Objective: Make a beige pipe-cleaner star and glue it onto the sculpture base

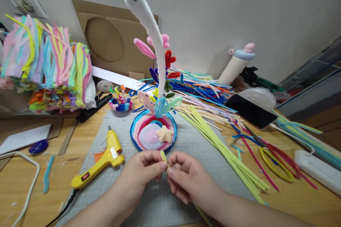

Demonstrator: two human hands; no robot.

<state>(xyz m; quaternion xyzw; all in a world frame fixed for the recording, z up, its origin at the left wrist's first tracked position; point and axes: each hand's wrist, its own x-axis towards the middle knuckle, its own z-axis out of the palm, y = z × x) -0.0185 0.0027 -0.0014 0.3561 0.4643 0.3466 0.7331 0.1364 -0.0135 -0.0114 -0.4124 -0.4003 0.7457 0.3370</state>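
Both hands meet over the grey cutting mat [183,212], pinching a yellow-green pipe cleaner [163,155]. My left hand [145,170] is closed near its upper end, which pokes out past the thumb. My right hand [188,175] grips it close beside the left, and its tail runs out below that hand toward the bottom edge. Just behind the hands stands a pipe-cleaner craft: a round swirled base [151,136] with a cream star [164,134] on it. From it a tall white fuzzy stem [154,25] rises and curves left, with coloured petals around it.
A yellow glue gun [103,159] lies left of the hands, its cord trailing forward. To the right are loose yellow-green pipe cleaners [226,152], scissors [277,163] and a phone [250,111]. Bundled pipe cleaners [48,56] fill the back left, beside a cardboard panel [128,35].
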